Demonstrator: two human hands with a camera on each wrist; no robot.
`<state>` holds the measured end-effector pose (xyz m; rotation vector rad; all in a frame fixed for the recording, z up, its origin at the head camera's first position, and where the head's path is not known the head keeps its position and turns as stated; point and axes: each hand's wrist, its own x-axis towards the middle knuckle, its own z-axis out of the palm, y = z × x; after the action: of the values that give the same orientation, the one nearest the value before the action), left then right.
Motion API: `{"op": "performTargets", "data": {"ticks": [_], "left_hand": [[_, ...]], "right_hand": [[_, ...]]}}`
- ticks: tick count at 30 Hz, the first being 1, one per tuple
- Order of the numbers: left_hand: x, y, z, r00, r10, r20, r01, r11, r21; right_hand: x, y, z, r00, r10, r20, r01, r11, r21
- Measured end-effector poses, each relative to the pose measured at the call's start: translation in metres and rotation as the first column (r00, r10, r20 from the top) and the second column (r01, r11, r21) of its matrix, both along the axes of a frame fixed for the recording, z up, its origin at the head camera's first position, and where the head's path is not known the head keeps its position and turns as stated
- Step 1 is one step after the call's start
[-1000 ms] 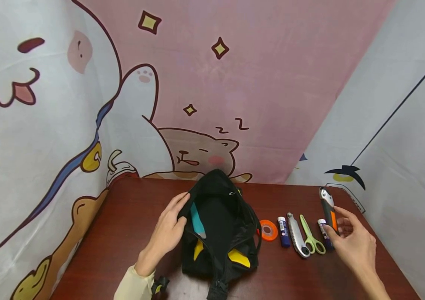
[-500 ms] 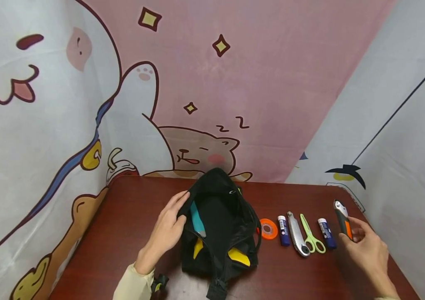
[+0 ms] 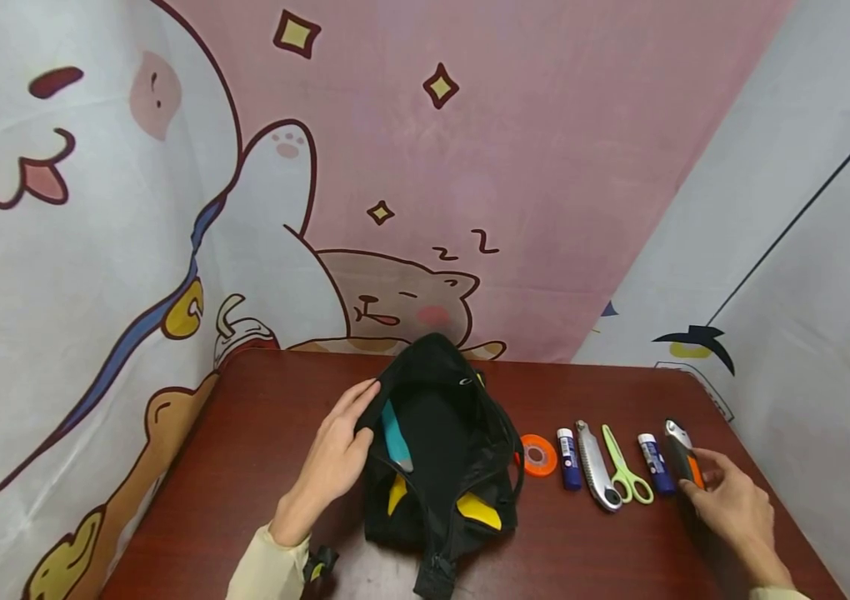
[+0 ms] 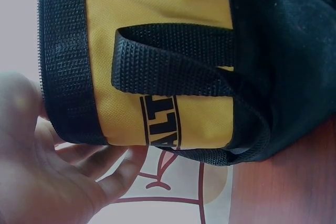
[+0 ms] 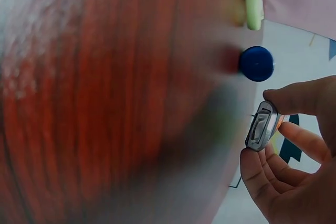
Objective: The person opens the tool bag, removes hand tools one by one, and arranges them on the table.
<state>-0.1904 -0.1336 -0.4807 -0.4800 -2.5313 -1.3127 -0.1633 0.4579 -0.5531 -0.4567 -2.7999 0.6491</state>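
Note:
A black and yellow tool bag (image 3: 443, 458) stands with its mouth open at the middle of the table. My left hand (image 3: 327, 458) grips the bag's left rim between thumb and fingers; in the left wrist view the yellow side (image 4: 199, 119) bears a black webbing loop (image 4: 173, 59). Inside the bag a teal strip-like object (image 3: 395, 437) shows. At the table's right side my right hand (image 3: 736, 504) holds a utility knife (image 3: 676, 437), black and orange with a silver head, low over the table. In the right wrist view the knife's end (image 5: 261, 129) sits between thumb and fingers.
Between bag and knife lie an orange tape roll (image 3: 539, 456), a glue stick (image 3: 568, 458), a long silver tool (image 3: 596, 467), light green scissors (image 3: 626, 471) and a second glue stick (image 3: 656, 462). A dark clip-like piece (image 3: 320, 564) is near my left sleeve. A printed cloth (image 3: 545, 208) hangs behind.
My right hand has carried the utility knife rightward, past the second glue stick, then lowered it toward the table. The left hand has kept its grip on the bag.

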Motion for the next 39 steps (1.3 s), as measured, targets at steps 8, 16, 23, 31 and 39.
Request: {"op": "performTargets", "data": {"ticks": [8,16,23,31,39], "left_hand": [[-0.001,0.001,0.000,1.000,-0.003,0.005,0.003,1.000,0.003],[-0.001,0.002,0.001,1.000,-0.007,0.010,0.007,1.000,0.011],[-0.001,0.002,0.001,1.000,-0.007,0.004,0.007,1.000,0.006],[-0.002,0.003,0.001,1.000,-0.006,0.006,0.006,1.000,0.010],[-0.002,0.003,0.002,1.000,-0.004,0.013,0.004,1.000,0.007]], "right_hand": [[-0.001,0.004,-0.008,0.999,0.004,0.052,-0.004,1.000,-0.009],[-0.006,0.010,-0.011,0.997,0.021,0.071,-0.022,1.000,0.021],[-0.009,0.011,-0.013,0.997,0.006,0.075,-0.008,1.000,0.022],[-0.009,0.011,-0.015,0.996,-0.009,0.087,0.012,1.000,-0.024],[-0.010,0.013,-0.018,0.996,0.035,0.079,-0.036,0.999,0.009]]}}
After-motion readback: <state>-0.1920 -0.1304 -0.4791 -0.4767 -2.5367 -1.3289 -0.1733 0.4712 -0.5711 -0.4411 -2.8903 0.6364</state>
